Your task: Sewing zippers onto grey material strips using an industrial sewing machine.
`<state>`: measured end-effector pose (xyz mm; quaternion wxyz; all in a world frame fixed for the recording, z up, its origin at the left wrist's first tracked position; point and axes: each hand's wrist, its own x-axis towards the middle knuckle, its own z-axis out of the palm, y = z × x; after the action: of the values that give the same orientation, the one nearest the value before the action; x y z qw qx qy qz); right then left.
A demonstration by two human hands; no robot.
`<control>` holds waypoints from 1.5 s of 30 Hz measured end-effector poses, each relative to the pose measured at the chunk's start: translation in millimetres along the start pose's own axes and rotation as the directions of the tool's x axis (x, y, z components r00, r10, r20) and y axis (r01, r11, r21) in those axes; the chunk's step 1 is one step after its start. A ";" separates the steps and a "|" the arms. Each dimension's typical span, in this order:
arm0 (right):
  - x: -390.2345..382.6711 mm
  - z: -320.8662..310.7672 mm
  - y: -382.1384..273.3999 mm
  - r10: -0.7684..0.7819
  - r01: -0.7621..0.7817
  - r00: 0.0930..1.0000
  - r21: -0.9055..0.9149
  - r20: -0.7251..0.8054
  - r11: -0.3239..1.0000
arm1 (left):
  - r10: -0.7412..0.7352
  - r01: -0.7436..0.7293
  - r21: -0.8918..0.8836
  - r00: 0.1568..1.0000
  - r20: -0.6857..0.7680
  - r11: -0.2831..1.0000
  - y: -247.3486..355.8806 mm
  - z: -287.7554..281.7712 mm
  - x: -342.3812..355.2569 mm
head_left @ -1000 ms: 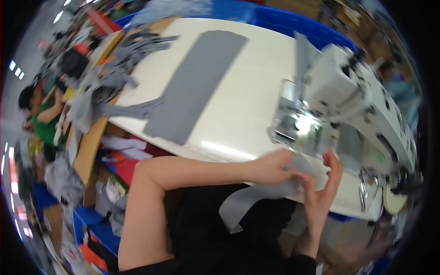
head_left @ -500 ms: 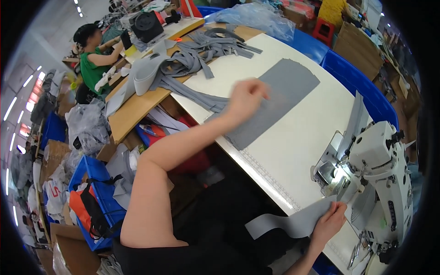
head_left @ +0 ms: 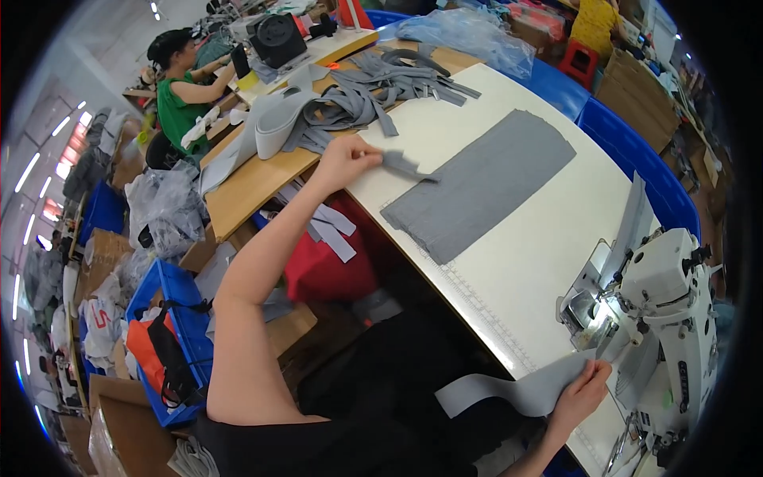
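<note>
Near the table's left edge, my left hand (head_left: pixel 346 164) pinches the end of a dark grey fabric strip (head_left: pixel 407 165), slightly blurred. The strip's far end hangs beside a large flat grey fabric piece (head_left: pixel 489 187) lying on the white table (head_left: pixel 509 290). At the lower right my right hand (head_left: pixel 582 391) grips a lighter grey fabric strip (head_left: pixel 520 388), its loose end curling leftward past the table edge. That hand is close in front of a white sewing machine (head_left: pixel 660 274) with its lamp lit.
A heap of grey strips (head_left: pixel 358 99) and a light grey roll (head_left: pixel 274 127) lie at the far left. Blue bins (head_left: pixel 636 151) border the table's far side. A blue crate (head_left: pixel 171 318) stands at lower left. A co-worker in green (head_left: pixel 176 99) sits at another machine.
My left hand has moved left, away from the large grey piece, and now draws the dark strip with it. My right hand keeps its grip on the light strip. The whole view shifted slightly.
</note>
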<state>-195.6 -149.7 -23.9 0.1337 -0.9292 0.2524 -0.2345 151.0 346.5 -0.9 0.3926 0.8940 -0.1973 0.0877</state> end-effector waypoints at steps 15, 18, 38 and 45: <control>-11.1 -25.2 -88.6 -0.346 0.350 0.934 0.429 -0.090 0.833 | 0.476 -0.427 -0.212 0.817 0.327 0.879 181.9 93.2 -19.7; -12.4 -23.8 -128.1 -0.404 0.351 0.914 0.571 -0.036 0.743 | 0.617 -0.485 -0.381 0.619 0.486 0.787 210.7 118.5 -41.5; -1.0 6.4 -123.9 -0.302 0.326 0.945 0.486 -0.128 0.811 | 0.076 -0.057 -0.087 0.970 0.232 0.995 89.9 39.5 118.7; -11.3 15.4 -110.6 -0.273 0.248 0.962 0.485 -0.020 0.839 | 0.007 -0.021 0.223 0.998 0.062 0.975 -1.3 53.3 194.4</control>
<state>-151.6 -49.2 -0.7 0.3341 -0.8975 0.0538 -0.2829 327.9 252.9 22.8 0.2827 0.9333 -0.2044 0.0848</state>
